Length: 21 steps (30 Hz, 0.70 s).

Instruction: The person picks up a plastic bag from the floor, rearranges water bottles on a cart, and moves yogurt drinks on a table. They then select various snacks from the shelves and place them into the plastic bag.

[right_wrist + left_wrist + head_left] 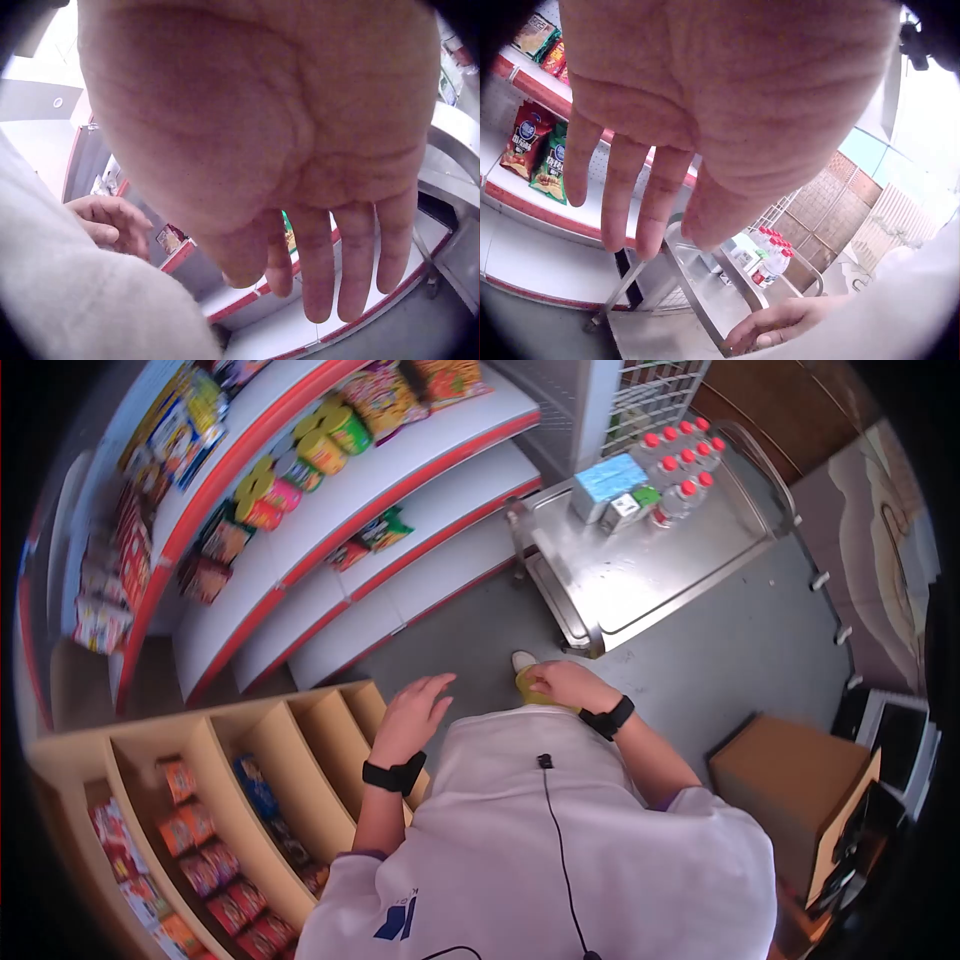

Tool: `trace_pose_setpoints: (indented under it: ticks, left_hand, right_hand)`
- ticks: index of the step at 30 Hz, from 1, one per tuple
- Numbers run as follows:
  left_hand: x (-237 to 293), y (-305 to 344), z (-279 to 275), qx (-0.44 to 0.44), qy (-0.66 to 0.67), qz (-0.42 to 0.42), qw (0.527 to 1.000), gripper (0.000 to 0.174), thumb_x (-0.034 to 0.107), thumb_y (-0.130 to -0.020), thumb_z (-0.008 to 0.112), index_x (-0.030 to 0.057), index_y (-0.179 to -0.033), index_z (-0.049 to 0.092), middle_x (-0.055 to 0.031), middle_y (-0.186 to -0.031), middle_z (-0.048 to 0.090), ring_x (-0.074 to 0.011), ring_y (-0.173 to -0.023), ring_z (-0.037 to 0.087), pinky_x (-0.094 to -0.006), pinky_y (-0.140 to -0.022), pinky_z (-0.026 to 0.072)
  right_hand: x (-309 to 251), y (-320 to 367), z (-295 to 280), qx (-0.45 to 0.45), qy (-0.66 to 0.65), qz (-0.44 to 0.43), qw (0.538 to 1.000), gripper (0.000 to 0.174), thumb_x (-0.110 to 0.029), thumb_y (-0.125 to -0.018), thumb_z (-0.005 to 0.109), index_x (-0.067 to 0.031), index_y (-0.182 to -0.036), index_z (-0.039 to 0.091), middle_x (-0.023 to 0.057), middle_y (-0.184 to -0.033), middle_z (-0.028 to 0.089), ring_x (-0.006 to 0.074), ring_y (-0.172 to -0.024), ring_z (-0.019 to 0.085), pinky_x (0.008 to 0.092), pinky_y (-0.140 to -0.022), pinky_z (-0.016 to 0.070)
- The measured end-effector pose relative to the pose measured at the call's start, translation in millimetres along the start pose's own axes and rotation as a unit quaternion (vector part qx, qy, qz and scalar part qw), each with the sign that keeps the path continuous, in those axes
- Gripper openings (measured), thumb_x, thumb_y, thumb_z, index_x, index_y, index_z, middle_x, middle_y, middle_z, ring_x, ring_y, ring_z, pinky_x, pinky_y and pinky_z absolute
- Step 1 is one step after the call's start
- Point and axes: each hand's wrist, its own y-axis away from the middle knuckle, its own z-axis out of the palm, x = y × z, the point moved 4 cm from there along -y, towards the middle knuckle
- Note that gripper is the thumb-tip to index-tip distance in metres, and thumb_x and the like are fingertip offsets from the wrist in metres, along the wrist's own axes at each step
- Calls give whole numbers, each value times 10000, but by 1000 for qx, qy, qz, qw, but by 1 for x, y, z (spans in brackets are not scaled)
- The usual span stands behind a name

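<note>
My left hand (412, 712) hangs in front of my body with its fingers loosely extended, and its palm (720, 97) holds nothing. To the right, my right hand (568, 685) is held low by my shirt, its palm (255, 112) bare and fingers hanging relaxed. Ahead on the right stands a metal cart (640, 590), apart from both hands. On it are several red-capped bottles (680, 480), a light blue box (608, 482) and a small white-and-green carton (622, 512).
A curved white shelf unit with red edges (400, 505) carries snack bags (385, 400) and cans (320, 452). At the lower left, a wooden rack (215, 760) holds packets (188, 828). A cardboard box (790, 765) sits at right. Grey floor (440, 640) lies between.
</note>
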Motion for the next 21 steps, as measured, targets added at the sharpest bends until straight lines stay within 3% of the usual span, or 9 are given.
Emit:
trace_pose_setpoints:
  ticks: [4, 9, 12, 16, 18, 19, 20, 21]
  left_hand:
    - [-18, 37, 14, 31, 0, 3, 1000, 295, 147, -854, 564, 78, -1141, 556, -142, -1040, 611, -345, -972, 566, -414, -837, 462]
    - [-68, 132, 53, 73, 19, -104, 992, 318, 147, -851, 583, 83, -1159, 544, -152, -1061, 602, -337, -951, 583, -396, -821, 478]
    - [-106, 202, 97, 76, 4, -191, 979, 339, 160, -842, 592, 74, -1166, 544, -165, -1063, 605, -339, -956, 586, -406, -830, 478]
    - [-122, 301, 160, 91, 95, -385, 913, 356, 190, -827, 581, 70, -1161, 554, -169, -1099, 604, -346, -1041, 556, -425, -891, 454]
    - [-126, 345, 209, 101, 63, -437, 892, 371, 220, -831, 583, 74, -1171, 552, -167, -1136, 591, -332, -1077, 542, -435, -910, 440]
    - [-137, 367, 249, 151, 66, -426, 889, 361, 238, -827, 588, 78, -1150, 566, -159, -1121, 599, -337, -1053, 552, -432, -897, 446]
    - [-119, 374, 250, 145, 124, -498, 846, 341, 252, -824, 589, 75, -1115, 583, -156, -1106, 604, -345, -1028, 559, -435, -883, 451]
    - [-111, 385, 278, 199, 126, -506, 830, 314, 249, -827, 584, 72, -1086, 593, -158, -1079, 612, -348, -1010, 563, -435, -868, 457]
  right_hand:
    - [-16, 4, 18, -10, 15, -13, 1000, 229, -199, -836, 592, -58, -1013, 628, 160, -937, 647, 343, -885, 603, 422, -765, 476]
    - [-41, -9, 56, -87, 40, -29, 995, 241, -216, -851, 583, -49, -1018, 627, 163, -941, 647, 342, -887, 606, 421, -773, 479]
    - [-60, -21, 86, -136, 87, -91, 983, 241, -200, -850, 579, -53, -1035, 625, 161, -965, 642, 338, -899, 604, 416, -779, 479]
    - [-92, -36, 126, -230, 102, -176, 951, 245, -192, -859, 552, -38, -1037, 621, 160, -1012, 629, 345, -955, 585, 402, -823, 474]
    - [-91, -40, 148, -271, 78, -269, 921, 260, -212, -867, 541, -37, -1042, 619, 158, -1036, 626, 349, -988, 573, 401, -849, 466]
    - [-95, -44, 154, -331, 94, -191, 920, 270, -238, -863, 548, -47, -1041, 620, 154, -1039, 625, 346, -990, 574, 408, -846, 462]
    - [-98, -45, 161, -360, 112, -221, 899, 282, -265, -866, 552, -53, -1039, 618, 154, -1022, 627, 348, -971, 580, 409, -840, 462]
    - [-85, -49, 174, -402, 132, -198, 884, 282, -268, -865, 560, -55, -1042, 614, 153, -1014, 627, 352, -955, 582, 412, -833, 463]
